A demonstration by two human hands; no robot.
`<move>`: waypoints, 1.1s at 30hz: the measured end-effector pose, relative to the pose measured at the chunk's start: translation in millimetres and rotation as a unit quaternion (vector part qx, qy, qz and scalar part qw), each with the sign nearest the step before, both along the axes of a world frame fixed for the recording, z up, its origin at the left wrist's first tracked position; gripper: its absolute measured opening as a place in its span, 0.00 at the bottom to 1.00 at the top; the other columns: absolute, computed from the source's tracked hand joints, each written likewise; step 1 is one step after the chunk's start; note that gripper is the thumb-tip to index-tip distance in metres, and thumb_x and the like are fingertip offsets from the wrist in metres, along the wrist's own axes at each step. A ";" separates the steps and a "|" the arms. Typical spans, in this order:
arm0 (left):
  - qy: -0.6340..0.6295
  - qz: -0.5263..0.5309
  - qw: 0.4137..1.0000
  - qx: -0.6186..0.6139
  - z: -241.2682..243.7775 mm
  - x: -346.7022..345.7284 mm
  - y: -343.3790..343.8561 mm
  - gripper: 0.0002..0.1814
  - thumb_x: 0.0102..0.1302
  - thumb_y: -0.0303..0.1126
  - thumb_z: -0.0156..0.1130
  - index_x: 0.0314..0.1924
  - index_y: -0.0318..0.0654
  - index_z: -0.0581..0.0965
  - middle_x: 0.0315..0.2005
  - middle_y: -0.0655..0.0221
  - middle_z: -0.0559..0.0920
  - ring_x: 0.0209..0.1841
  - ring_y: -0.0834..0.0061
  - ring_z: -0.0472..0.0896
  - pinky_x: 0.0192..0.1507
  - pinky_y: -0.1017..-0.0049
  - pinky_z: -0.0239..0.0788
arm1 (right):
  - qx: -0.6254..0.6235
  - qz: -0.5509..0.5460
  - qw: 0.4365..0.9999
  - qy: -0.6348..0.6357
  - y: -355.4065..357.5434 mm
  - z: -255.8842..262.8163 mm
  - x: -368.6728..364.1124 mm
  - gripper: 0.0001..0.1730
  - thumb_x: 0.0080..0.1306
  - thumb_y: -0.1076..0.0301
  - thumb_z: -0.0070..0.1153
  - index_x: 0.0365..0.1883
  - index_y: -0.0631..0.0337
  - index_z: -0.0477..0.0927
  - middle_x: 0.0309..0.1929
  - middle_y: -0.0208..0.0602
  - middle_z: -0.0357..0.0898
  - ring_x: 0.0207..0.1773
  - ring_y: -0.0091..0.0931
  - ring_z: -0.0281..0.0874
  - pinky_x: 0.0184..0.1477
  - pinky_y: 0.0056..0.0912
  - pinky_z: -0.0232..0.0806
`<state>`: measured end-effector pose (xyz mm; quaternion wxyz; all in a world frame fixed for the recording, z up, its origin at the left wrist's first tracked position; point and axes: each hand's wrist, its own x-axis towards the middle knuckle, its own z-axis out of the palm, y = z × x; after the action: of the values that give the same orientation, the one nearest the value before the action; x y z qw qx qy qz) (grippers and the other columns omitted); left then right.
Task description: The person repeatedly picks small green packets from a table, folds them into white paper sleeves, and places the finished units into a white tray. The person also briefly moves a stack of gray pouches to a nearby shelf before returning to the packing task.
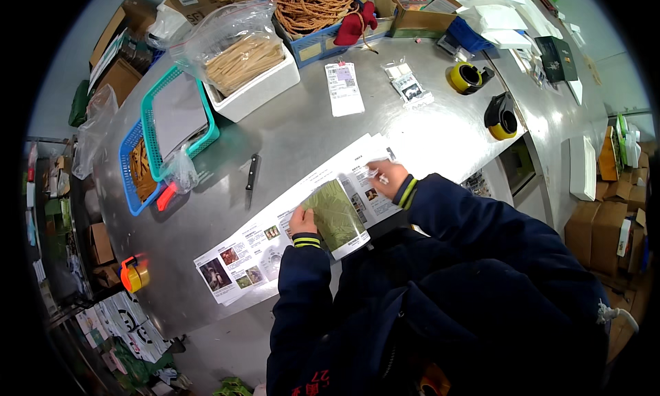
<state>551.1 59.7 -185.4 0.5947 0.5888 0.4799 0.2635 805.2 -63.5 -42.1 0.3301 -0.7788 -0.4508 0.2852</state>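
My left hand holds the left edge of a printed sheet panel with a green leafy picture, which lies over the long printed paper sheets near the table's front edge. My right hand is at the right part of the sheets, with its fingers bent around something small and white that is too blurred to name. Farther up the table lie a knife with a black handle, shipping labels on white paper and a small clear packet.
Teal and blue plastic baskets stand at the left, beside a white foam box with wooden sticks. A blue crate holds coiled rope. Tape dispensers stand at the right and left.
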 end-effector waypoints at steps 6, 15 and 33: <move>0.010 -0.048 0.991 0.122 11.1 20.7 3.6 0.11 0.60 0.26 0.58 0.43 0.32 0.75 0.24 0.69 0.79 0.23 0.81 0.72 0.24 0.79 0.64 | -0.159 0.028 0.952 0.259 4.9 -70.3 -59.4 0.34 0.53 0.44 0.63 0.47 0.64 0.77 0.37 0.46 0.81 0.39 0.35 0.80 0.45 0.31 0.69; 0.063 -0.317 0.938 0.124 235.1 75.8 39.1 0.16 0.54 0.32 0.68 0.41 0.34 0.77 0.25 0.70 0.77 0.29 0.82 0.73 0.34 0.79 0.66 | -0.019 0.221 0.973 -0.061 28.4 64.4 -21.6 0.19 0.57 0.52 0.59 0.34 0.58 0.75 0.25 0.46 0.78 0.32 0.44 0.77 0.35 0.43 0.68; -0.045 -0.175 0.964 0.193 270.4 81.0 51.8 0.06 0.64 0.27 0.59 0.31 0.31 0.77 0.24 0.77 0.76 0.28 0.88 0.69 0.32 0.85 0.60 | 0.284 0.066 0.917 -0.273 27.4 152.4 5.0 0.15 0.56 0.58 0.61 0.38 0.56 0.77 0.34 0.36 0.77 0.32 0.38 0.74 0.34 0.38 0.67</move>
<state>632.1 111.5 85.0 0.5275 0.7547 0.2825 0.2691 810.2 -36.0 110.3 0.3814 -0.6687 -0.6357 -0.0576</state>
